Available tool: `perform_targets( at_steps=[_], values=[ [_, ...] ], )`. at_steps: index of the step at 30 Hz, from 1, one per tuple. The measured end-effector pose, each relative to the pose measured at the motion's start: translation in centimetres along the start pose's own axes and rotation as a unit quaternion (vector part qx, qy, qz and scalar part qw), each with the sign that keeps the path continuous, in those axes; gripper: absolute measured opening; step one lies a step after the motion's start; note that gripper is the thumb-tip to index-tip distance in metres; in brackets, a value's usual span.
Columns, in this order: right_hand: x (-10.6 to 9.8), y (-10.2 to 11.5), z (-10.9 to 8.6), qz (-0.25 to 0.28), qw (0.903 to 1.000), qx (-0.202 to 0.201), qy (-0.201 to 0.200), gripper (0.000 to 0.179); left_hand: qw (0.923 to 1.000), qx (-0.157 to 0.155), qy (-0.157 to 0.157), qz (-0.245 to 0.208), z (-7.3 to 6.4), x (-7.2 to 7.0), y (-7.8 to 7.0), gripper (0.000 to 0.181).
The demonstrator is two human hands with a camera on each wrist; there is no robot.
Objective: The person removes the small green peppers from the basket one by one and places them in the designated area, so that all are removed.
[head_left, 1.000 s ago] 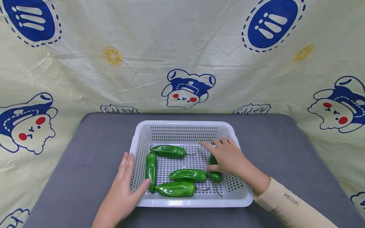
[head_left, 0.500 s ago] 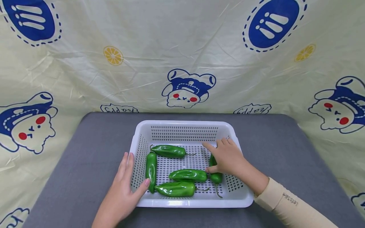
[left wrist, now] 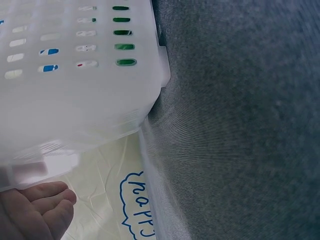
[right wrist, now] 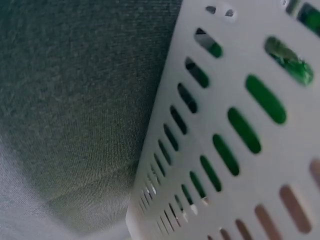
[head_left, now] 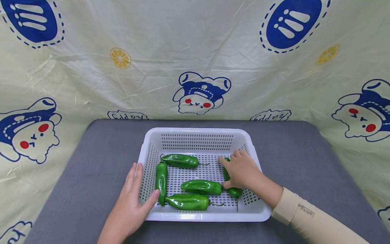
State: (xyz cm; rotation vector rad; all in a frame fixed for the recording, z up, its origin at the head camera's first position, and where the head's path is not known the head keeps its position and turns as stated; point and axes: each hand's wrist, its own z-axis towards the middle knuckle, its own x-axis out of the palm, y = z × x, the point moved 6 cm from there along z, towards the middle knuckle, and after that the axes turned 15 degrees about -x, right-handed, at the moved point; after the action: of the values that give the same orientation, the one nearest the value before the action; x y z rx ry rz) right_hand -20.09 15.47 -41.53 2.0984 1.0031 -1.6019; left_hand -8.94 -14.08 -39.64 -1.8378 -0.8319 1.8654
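"At the basket's (head_left: pixel 207 217) right end, what changed?"

"The green pepper's stem end shifted right, so the green pepper (head_left: pixel 226 173) sits closer along that wall."

"Pointing where?"

"Lengthwise near-to-far: stem toward the person, tip away. The right hand (head_left: pixel 242 169) covers it, thumb and index spread (gripping? can't tell); the left hand (head_left: pixel 131 200) lies straight-fingered at the rim."

We read "happy" on the cartoon-print backdrop cloth (head_left: pixel 146 91): in the head view, inside a bubble (head_left: pixel 128 115) at nine o'clock and a second bubble (head_left: pixel 270 115) at three; in the left wrist view, near six. The beige sleeve's (head_left: pixel 315 217) lettering, towards four o'clock, is too blurred for us.
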Motion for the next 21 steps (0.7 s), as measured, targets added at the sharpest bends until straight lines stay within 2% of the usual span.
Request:
perform_targets(
  at_steps=[6,10,21],
  values=[
    [0.1,0.2,0.1,0.003,0.9999,-0.011,0.006,0.094,1.0,0.003,-0.003,-0.002,0.0,0.0,0.0,0.087],
    [-0.1,0.2,0.0,0.016,0.9998,-0.011,-0.003,0.1,1.0,-0.001,0.0,-0.003,0.0,0.0,0.0,0.087],
    [-0.9,0.0,-0.3,0.093,0.9935,-0.007,-0.066,0.11,1.0,0.0,0.0,-0.001,0.0,-0.1,0.0,0.087]
  ],
)
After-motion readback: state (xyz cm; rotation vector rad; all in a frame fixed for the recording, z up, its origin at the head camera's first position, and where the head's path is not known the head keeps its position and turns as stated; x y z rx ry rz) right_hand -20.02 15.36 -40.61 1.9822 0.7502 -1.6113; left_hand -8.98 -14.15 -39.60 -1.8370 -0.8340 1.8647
